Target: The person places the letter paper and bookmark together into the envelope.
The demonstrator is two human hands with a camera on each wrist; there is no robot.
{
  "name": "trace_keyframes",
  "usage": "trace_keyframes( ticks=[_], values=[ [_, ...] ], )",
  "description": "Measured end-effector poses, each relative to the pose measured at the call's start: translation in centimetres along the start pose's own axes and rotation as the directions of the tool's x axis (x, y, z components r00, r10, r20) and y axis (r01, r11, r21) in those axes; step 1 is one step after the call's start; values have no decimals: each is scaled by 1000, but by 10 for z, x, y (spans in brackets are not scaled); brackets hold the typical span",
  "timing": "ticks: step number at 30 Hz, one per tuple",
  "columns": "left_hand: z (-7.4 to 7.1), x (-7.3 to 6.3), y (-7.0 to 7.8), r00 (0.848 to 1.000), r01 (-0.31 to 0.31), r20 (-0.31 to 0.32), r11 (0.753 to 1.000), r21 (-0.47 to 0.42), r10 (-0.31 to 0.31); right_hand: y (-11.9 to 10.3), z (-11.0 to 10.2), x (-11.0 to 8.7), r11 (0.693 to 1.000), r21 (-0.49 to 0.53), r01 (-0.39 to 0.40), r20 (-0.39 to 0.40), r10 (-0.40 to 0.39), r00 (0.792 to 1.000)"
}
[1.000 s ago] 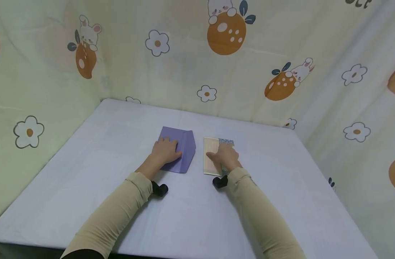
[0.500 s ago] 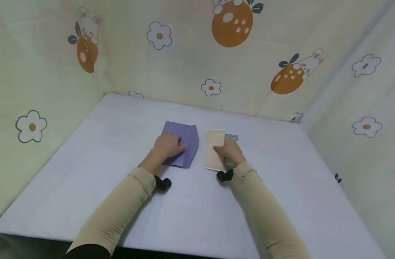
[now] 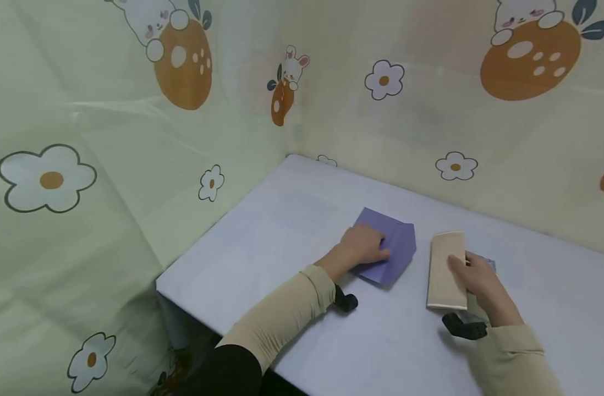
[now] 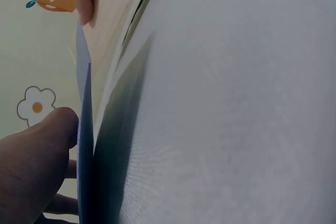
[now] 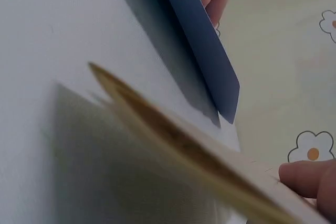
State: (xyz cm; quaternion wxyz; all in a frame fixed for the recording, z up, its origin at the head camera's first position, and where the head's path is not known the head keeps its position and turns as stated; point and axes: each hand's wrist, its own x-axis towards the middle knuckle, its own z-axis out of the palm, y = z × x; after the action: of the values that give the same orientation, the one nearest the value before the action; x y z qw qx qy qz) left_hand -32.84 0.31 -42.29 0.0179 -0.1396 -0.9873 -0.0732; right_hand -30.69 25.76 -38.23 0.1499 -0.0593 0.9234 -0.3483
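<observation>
A purple envelope (image 3: 402,246) lies on the white table. My left hand (image 3: 362,246) rests on its left part, thumb reaching toward the folded strip. In the left wrist view the edge of the envelope (image 4: 84,145) stands slightly off the cloth over a dark shadow. To the right, my right hand (image 3: 484,281) holds a flat beige folded piece (image 3: 441,278), thumb on top and fingers mostly hidden. Its near edge gapes between layers in the right wrist view, where the beige piece (image 5: 252,182) is tilted above the table. Part of a blue-grey patterned piece (image 3: 490,263) shows behind the hand.
White cloth covers the table (image 3: 381,341), whose left and front edges drop off at lower left. A patterned curtain (image 3: 421,126) hangs behind and to the left. Black wrist cameras sit on both wrists, close to the tabletop.
The head view has turned left. The beige piece has tipped up off the table in my right hand, partly covering the patterned piece. My left hand stays on the envelope.
</observation>
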Motion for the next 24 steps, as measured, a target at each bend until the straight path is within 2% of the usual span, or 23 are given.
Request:
trace_keyframes(
  ticks=[3,7,11,16,24],
  values=[
    [0,2,11,1000,4,2,1000,-21,-4,0,-3,-8,999,53,-11,-6,11,1000],
    [-2,3,11,1000,-30,2,999,-43,30,-10,-3,-11,995,100,-15,-23,17,1000],
    [-4,3,12,996,-78,34,995,-68,80,-17,-3,-12,991,133,-16,-40,21,999],
    [-6,1,13,992,-74,95,993,-93,83,-20,-1,-12,988,155,-16,-55,25,998],
    [-8,4,21,987,-101,112,987,-129,116,-23,-8,-18,981,193,1,-103,19,994]
  ],
)
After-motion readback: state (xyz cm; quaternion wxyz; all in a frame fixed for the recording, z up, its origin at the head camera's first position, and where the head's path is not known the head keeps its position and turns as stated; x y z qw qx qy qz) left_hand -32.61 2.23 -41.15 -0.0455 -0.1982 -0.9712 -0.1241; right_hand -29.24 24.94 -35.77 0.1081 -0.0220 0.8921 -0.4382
